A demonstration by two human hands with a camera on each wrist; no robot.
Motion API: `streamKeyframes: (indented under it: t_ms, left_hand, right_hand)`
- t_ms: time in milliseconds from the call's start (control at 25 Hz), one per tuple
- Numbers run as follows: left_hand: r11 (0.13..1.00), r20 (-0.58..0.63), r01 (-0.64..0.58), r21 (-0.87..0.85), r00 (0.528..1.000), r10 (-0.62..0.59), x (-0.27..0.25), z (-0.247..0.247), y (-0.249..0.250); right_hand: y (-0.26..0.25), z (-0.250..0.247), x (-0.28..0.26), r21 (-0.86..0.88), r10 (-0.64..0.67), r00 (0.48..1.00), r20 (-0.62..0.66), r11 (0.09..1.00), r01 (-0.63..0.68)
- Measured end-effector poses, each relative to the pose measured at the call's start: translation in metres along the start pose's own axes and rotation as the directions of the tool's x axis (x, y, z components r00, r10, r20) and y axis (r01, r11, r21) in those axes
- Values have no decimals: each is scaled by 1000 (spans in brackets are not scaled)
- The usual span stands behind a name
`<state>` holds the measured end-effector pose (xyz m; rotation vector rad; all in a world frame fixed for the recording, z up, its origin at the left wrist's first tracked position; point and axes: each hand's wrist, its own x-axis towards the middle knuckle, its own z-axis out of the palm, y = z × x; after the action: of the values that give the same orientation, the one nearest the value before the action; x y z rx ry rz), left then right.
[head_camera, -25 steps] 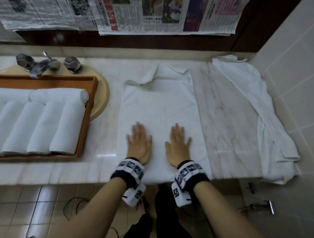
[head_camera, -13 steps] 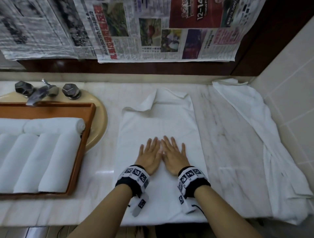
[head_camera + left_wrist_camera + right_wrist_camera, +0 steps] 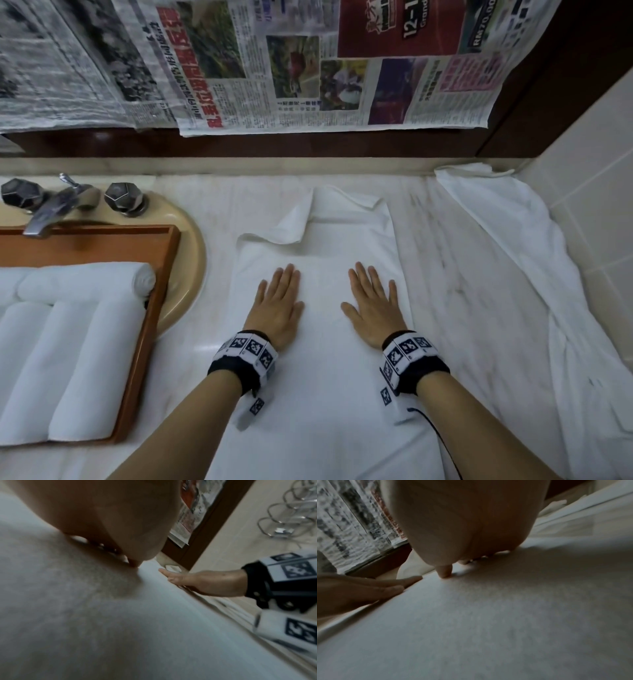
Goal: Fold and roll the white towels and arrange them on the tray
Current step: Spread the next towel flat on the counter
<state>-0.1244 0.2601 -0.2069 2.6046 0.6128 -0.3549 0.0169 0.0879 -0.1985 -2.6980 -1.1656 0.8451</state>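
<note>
Head view shows left hand (image 3: 279, 305) and right hand (image 3: 373, 306) pressing flat, fingers straight, no grip on anything, smoothing the folded towel (image 3: 318, 394) on the bench (image 3: 462, 274) beside the tray (image 3: 150, 308), likely for rolling.

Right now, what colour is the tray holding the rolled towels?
Orange-brown wood; the tray shows best in the head view, at left over the sink.

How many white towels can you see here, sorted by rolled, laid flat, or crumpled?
Rolled white towels in the wooden tray: 4 in view, one crosswise, three lengthwise; the tray runs out of frame.
Flat white towel under both hands: 1
Crumpled white towel by the tiled wall: 1
Total: 6
</note>
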Motion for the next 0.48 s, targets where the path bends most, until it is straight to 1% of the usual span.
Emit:
streamKeyframes:
  t_ms: [80,120,200,280,320,360,400,480]
  left_hand:
    - [999,16,-18,31,1000,17,-14,2,2]
    - [999,23,-1,34,1000,0,-22,2,9]
    - [999,-20,36,-5,999,-36,-24,1,20]
    - [998,-64,0,-59,998,-4,-13,-5,29]
    - [996,-98,-21,-88,995,12,0,-9,31]
    - [991,-147,-20,-129,989,1,16,-19,30]
    - [984,-203,13,-180,978,-51,33,-31,28]
    - [950,-271,109,-294,943,-192,63,-57,20]
  right_hand:
    - [-1,1,-12,2,2,1000,21,1000,-2]
    - [-5,2,-18,9,14,1000,15,1000,-14]
    - [-11,-8,-14,23,21,997,-74,1000,-20]
    - [-16,-25,4,52,-1,988,-152,999,9]
    - [-16,-33,17,56,-18,988,-151,998,26]
    - [-15,-40,30,45,-38,991,-125,998,44]
    - [-14,-44,41,19,-49,995,-84,999,51]
    - [-10,-46,53,-27,-27,999,-30,999,26]
